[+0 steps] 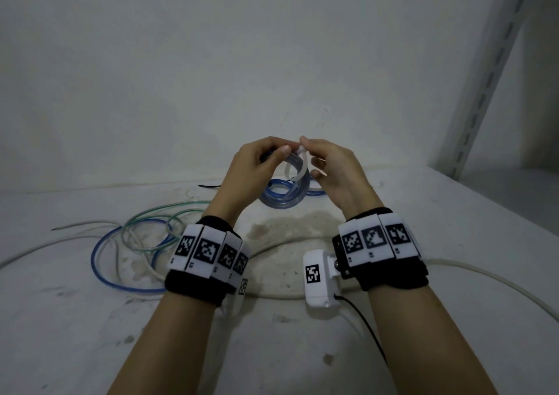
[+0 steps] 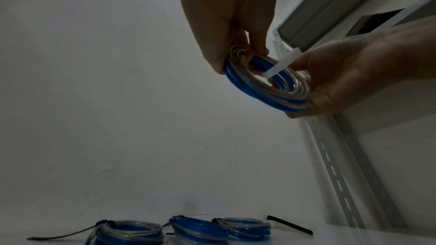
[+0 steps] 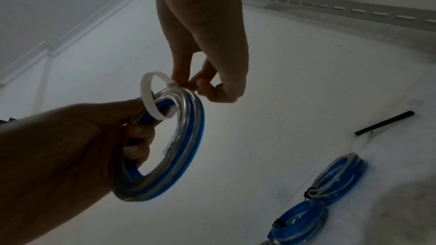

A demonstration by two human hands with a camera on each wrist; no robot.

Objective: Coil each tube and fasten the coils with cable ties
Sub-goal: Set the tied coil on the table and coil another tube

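Coil of blue and clear tubing (image 3: 165, 148) held in the air above the white surface (image 1: 302, 349), between both hands, tilted on edge. A white cable tie (image 3: 147, 96) loops loosely around the coil's upper strands, not drawn tight; in the left wrist view its flat strip (image 2: 280, 62) crosses the top of the coil.

Left hand (image 1: 251, 167): fingers curled round one side of the coil, thumb on top, gripping the bundled turns. Right hand (image 1: 335, 170): thumb and forefinger pinch the cable tie at the top of the coil; the remaining fingers are loosely curled by the coil's far side. Whether the tie's tail is through its head cannot be told.

Directly below and behind the held coil, finished coils (image 2: 198, 230) of the same blue and clear tubing lie on the surface, each bound with a black tie. Beyond these coils, away from the held coil, a loose black cable tie (image 3: 384, 123) lies flat.

Left of the held coil in the head view, uncoiled tubes (image 1: 136, 243) in blue, green and clear sprawl across the surface; a white tube (image 1: 484, 276) runs under the right wrist. A slotted metal upright (image 1: 484, 76) stands well right of the coil.
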